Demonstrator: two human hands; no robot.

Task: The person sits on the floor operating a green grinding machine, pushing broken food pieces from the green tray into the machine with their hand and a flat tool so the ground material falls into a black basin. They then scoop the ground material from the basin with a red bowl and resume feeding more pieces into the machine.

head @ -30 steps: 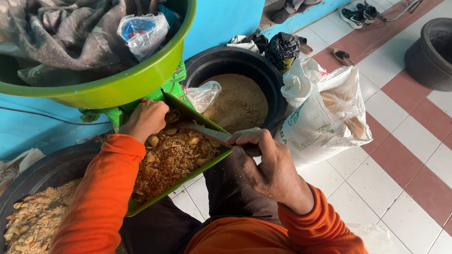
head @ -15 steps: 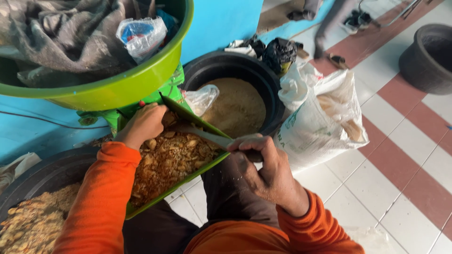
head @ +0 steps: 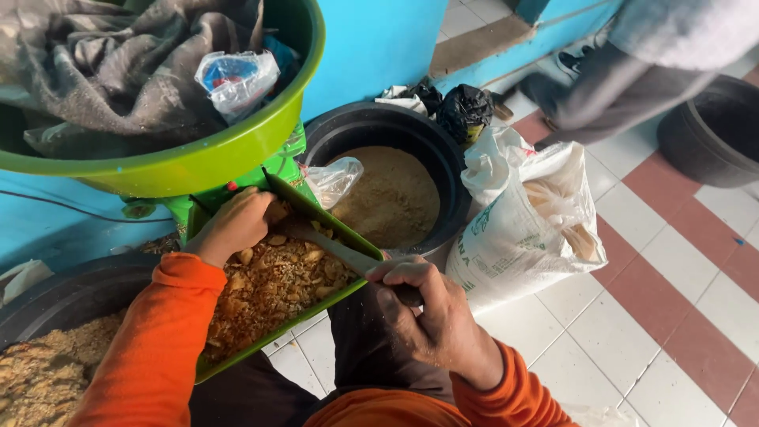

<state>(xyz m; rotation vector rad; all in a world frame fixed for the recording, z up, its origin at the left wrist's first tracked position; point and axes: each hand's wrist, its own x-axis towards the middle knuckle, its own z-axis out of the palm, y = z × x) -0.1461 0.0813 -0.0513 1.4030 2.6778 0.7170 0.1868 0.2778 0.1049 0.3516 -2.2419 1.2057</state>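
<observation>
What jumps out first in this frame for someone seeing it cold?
The green tray of brown crumbly food at centre, with the left hand pressed into its upper end and the right hand gripping a scraper over it. Above left, a green basin holds grey cloth.

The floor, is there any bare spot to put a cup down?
Yes: the tiled floor is bare right of the white sack, toward the dark tub. A small bare patch lies under the green tray. It is crowded around the black bucket, where bags crowd the wall.
</observation>
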